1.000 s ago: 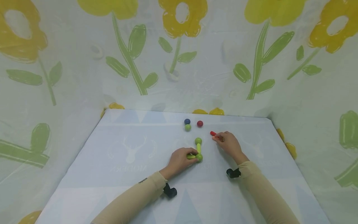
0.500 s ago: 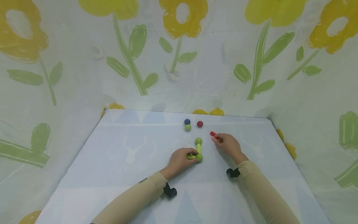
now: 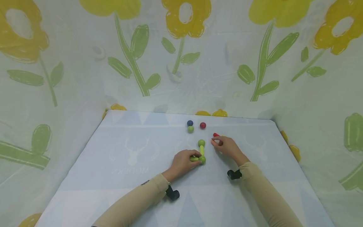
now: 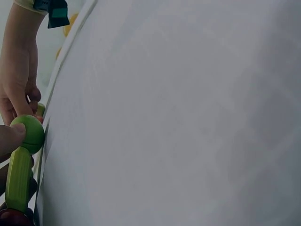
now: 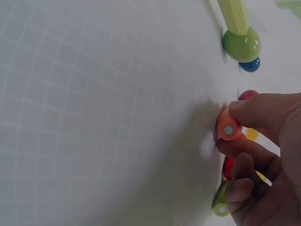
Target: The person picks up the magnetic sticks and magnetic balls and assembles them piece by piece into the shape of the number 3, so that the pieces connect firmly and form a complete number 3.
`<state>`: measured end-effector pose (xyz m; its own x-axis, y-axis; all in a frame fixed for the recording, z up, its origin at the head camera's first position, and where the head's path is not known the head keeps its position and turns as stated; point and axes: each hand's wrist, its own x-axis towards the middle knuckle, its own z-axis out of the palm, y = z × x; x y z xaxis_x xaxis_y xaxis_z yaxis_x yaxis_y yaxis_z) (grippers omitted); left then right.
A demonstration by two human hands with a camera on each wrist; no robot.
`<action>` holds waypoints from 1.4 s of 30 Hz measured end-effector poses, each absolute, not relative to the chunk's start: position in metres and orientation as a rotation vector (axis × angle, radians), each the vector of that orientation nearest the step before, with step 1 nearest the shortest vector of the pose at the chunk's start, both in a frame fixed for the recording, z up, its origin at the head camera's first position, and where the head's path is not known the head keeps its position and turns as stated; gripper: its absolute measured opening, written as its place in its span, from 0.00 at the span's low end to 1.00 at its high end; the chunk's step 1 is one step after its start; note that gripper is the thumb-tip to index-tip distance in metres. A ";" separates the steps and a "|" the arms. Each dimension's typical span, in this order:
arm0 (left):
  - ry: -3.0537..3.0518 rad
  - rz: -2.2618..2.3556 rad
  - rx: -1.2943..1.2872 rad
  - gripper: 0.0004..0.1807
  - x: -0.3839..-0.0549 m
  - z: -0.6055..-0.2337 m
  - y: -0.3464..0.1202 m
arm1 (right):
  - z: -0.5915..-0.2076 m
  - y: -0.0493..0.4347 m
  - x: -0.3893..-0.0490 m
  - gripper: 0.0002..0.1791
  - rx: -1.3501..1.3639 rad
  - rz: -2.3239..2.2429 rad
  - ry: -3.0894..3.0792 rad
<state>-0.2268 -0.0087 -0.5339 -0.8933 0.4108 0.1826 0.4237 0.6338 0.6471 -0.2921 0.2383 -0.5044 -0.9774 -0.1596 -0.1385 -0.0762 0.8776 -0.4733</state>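
Note:
My left hand (image 3: 184, 160) grips a magnetic building piece by its near corner, where a yellow-green rod (image 3: 194, 159) meets a green ball (image 3: 202, 160). From that ball another yellow-green rod (image 3: 201, 150) runs to a far green ball (image 3: 201, 142). In the left wrist view, the thumb presses the green ball (image 4: 33, 133), and a dark red ball (image 4: 13, 217) sits at the held rod's other end. My right hand (image 3: 228, 147) pinches an orange rod (image 5: 229, 125) between thumb and forefinger, its silvery end dot facing the right wrist camera. A red rod (image 3: 216, 134) lies just beyond these fingers.
Toward the back of the table (image 3: 136, 176) are a blue ball (image 3: 190, 123), a light green ball (image 3: 190, 129) and a red ball (image 3: 203, 125). Beside the right hand lie a green rod (image 5: 220, 205) and a yellow piece (image 5: 252, 134). Flower-printed cloth (image 3: 210, 69) walls the table.
My right hand has drawn slightly left and nearer with the orange rod, away from the red rod. The left hand and its piece stay in place.

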 end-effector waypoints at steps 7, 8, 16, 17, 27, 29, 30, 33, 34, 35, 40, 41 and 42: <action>-2.821 -1.134 -0.719 0.14 -0.227 -0.535 -0.008 | -0.501 0.236 -0.293 0.22 -0.185 -0.711 2.821; -2.822 -1.134 -0.717 0.14 -0.227 -0.535 -0.008 | -0.500 0.236 -0.293 0.21 -0.188 -0.704 2.823; -2.821 -1.129 -0.720 0.14 -0.226 -0.533 -0.009 | -0.502 0.233 -0.295 0.20 -0.165 -0.700 2.831; -2.817 -1.129 -0.724 0.14 -0.226 -0.533 -0.009 | -0.503 0.233 -0.295 0.20 -0.149 -0.720 2.822; -2.816 -1.146 -0.713 0.14 -0.227 -0.534 -0.008 | -0.503 0.231 -0.302 0.23 -0.067 -0.932 2.774; -2.819 -1.147 -0.711 0.14 -0.227 -0.534 -0.008 | -0.502 0.228 -0.305 0.23 -0.067 -0.968 2.772; -2.821 -1.143 -0.710 0.14 -0.227 -0.534 -0.008 | -0.501 0.226 -0.306 0.22 -0.071 -0.986 2.770; -2.820 -1.133 -0.714 0.14 -0.227 -0.533 -0.008 | -0.502 0.221 -0.311 0.22 -0.054 -1.034 2.754; -2.820 -1.131 -0.715 0.14 -0.227 -0.534 -0.008 | -0.502 0.219 -0.312 0.22 -0.046 -1.050 2.748; -2.819 -1.131 -0.717 0.15 -0.227 -0.534 -0.008 | -0.503 0.217 -0.314 0.23 -0.039 -1.060 2.744; -2.819 -1.137 -0.722 0.15 -0.228 -0.536 -0.008 | -0.504 0.207 -0.321 0.25 0.013 -1.102 2.701; -2.817 -1.139 -0.723 0.15 -0.228 -0.536 -0.008 | -0.504 0.205 -0.322 0.25 0.015 -1.105 2.695; -2.819 -1.138 -0.723 0.15 -0.228 -0.536 -0.008 | -0.504 0.204 -0.322 0.26 0.015 -1.110 2.689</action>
<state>-0.2277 -0.0082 -0.5362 -0.8927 0.4114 0.1838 0.4237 0.6275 0.6532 -0.3225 0.2037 -0.5042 -0.9730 -0.0782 -0.2170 0.0976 0.7129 -0.6945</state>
